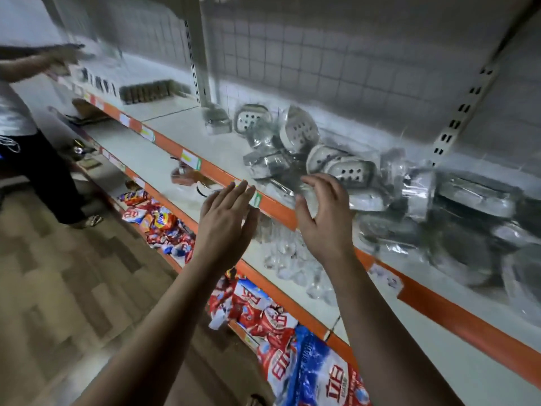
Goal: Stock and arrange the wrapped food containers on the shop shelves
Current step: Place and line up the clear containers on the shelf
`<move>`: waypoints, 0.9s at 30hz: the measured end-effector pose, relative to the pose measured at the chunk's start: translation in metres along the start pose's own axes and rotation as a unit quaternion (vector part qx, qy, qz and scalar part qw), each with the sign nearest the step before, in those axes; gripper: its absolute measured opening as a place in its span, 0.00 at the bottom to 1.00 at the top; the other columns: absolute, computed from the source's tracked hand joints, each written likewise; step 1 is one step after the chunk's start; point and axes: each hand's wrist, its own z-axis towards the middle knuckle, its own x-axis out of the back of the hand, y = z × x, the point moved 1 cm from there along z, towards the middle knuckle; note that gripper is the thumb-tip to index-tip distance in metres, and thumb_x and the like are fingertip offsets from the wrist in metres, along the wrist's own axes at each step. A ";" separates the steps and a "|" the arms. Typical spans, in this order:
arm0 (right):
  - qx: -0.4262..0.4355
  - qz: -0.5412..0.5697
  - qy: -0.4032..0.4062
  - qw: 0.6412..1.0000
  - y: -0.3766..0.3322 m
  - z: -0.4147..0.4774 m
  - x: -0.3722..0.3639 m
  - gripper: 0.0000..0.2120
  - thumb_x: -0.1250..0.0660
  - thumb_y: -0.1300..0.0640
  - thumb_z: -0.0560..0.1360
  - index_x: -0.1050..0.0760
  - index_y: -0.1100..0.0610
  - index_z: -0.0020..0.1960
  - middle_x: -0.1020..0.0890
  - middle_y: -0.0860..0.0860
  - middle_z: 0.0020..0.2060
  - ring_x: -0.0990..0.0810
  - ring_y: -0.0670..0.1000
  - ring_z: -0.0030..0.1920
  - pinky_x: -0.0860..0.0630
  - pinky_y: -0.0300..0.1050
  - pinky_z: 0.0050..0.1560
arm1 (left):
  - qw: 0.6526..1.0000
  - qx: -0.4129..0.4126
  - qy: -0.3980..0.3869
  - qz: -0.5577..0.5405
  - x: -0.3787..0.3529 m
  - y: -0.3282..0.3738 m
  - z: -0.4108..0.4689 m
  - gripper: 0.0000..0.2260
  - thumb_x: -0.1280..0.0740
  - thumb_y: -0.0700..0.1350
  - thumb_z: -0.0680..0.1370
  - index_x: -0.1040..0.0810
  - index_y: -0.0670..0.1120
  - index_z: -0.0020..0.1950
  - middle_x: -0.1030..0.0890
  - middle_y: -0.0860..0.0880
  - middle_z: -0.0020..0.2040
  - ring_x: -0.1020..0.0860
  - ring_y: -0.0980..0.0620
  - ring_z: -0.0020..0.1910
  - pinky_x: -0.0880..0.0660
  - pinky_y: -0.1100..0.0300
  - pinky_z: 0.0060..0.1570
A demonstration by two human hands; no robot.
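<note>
1. White shop shelves with orange front edges run from upper left to lower right; the picture is motion-blurred.
2. Wrapped food containers, metal with pale perforated lids in clear plastic, lie jumbled on the upper shelf from centre to right.
3. They look light but rigid; the film seems slippery and crinkly, so gripping a container's two sides should hold better than pinching loose wrap.
4. Red, white and blue snack bags fill the bottom shelf; their print is too blurred to read reliably.
5. Another person stands at far left.
6. The left hand and right hand are spread, empty, just before the pile.
7. Price tags are unreadable.
</note>
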 end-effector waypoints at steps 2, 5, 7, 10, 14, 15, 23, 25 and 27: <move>0.014 0.000 0.010 1.000 -0.003 0.034 -0.022 0.15 0.36 0.57 0.77 0.23 0.60 0.62 0.24 0.55 0.60 0.27 0.53 0.62 0.37 0.36 0.63 | 1.000 -0.007 0.002 0.002 -0.002 -0.027 0.032 0.21 0.42 0.50 0.81 0.27 0.43 0.71 0.27 0.44 0.71 0.32 0.45 0.72 0.37 0.46 0.71; 0.015 -0.006 0.009 1.000 -0.005 0.077 -0.050 0.16 0.36 0.56 0.77 0.24 0.59 0.63 0.24 0.54 0.61 0.28 0.51 0.61 0.38 0.32 0.61 | 1.000 0.003 0.008 -0.013 -0.007 -0.062 0.073 0.21 0.42 0.50 0.81 0.28 0.43 0.71 0.28 0.44 0.71 0.32 0.44 0.73 0.37 0.46 0.71; 0.010 -0.013 -0.006 1.000 -0.007 0.100 -0.071 0.16 0.35 0.57 0.78 0.25 0.59 0.64 0.25 0.54 0.62 0.29 0.50 0.62 0.41 0.26 0.60 | 1.000 0.007 0.001 -0.014 -0.012 -0.085 0.094 0.20 0.41 0.49 0.82 0.29 0.43 0.72 0.29 0.44 0.72 0.33 0.44 0.73 0.38 0.47 0.71; 0.011 -0.031 -0.022 0.999 -0.009 0.130 -0.101 0.15 0.34 0.57 0.78 0.25 0.59 0.64 0.25 0.53 0.62 0.28 0.51 0.63 0.37 0.32 0.61 | 1.000 0.002 -0.012 -0.012 -0.022 -0.120 0.123 0.20 0.40 0.48 0.82 0.30 0.44 0.73 0.31 0.45 0.74 0.36 0.46 0.75 0.40 0.48 0.72; -0.001 -0.052 -0.033 0.998 -0.012 0.172 -0.147 0.16 0.34 0.57 0.78 0.25 0.58 0.65 0.24 0.52 0.63 0.27 0.51 0.64 0.35 0.37 0.63 | 0.999 -0.004 -0.026 -0.026 -0.041 -0.175 0.173 0.20 0.39 0.48 0.82 0.31 0.44 0.74 0.31 0.45 0.74 0.36 0.46 0.75 0.41 0.49 0.72; -0.003 -0.057 -0.025 0.998 -0.013 0.181 -0.157 0.16 0.34 0.58 0.78 0.25 0.58 0.65 0.24 0.53 0.62 0.27 0.52 0.64 0.35 0.38 0.64 | 0.999 -0.007 -0.028 -0.029 -0.046 -0.188 0.187 0.20 0.39 0.48 0.82 0.31 0.44 0.74 0.31 0.45 0.74 0.36 0.46 0.75 0.41 0.50 0.72; -0.078 -0.135 0.048 0.987 -0.018 0.249 -0.247 0.15 0.33 0.59 0.77 0.23 0.61 0.62 0.21 0.55 0.59 0.24 0.55 0.61 0.29 0.49 0.63 | 0.989 -0.101 -0.086 -0.070 -0.083 -0.289 0.303 0.20 0.39 0.48 0.82 0.29 0.44 0.72 0.30 0.45 0.73 0.35 0.46 0.74 0.38 0.49 0.70; -0.103 -0.149 0.055 0.982 -0.021 0.258 -0.267 0.14 0.33 0.59 0.76 0.23 0.61 0.62 0.21 0.55 0.59 0.25 0.56 0.60 0.31 0.44 0.61 | 0.983 -0.121 -0.106 -0.087 -0.090 -0.306 0.327 0.20 0.38 0.47 0.81 0.29 0.43 0.72 0.29 0.43 0.72 0.34 0.44 0.73 0.35 0.48 0.68; -0.125 -0.167 0.076 0.975 -0.023 0.268 -0.285 0.14 0.32 0.61 0.75 0.22 0.61 0.60 0.21 0.56 0.57 0.24 0.56 0.59 0.34 0.39 0.59 | 0.976 -0.141 -0.130 -0.103 -0.096 -0.321 0.348 0.20 0.38 0.46 0.81 0.30 0.42 0.72 0.29 0.42 0.72 0.34 0.43 0.73 0.34 0.47 0.68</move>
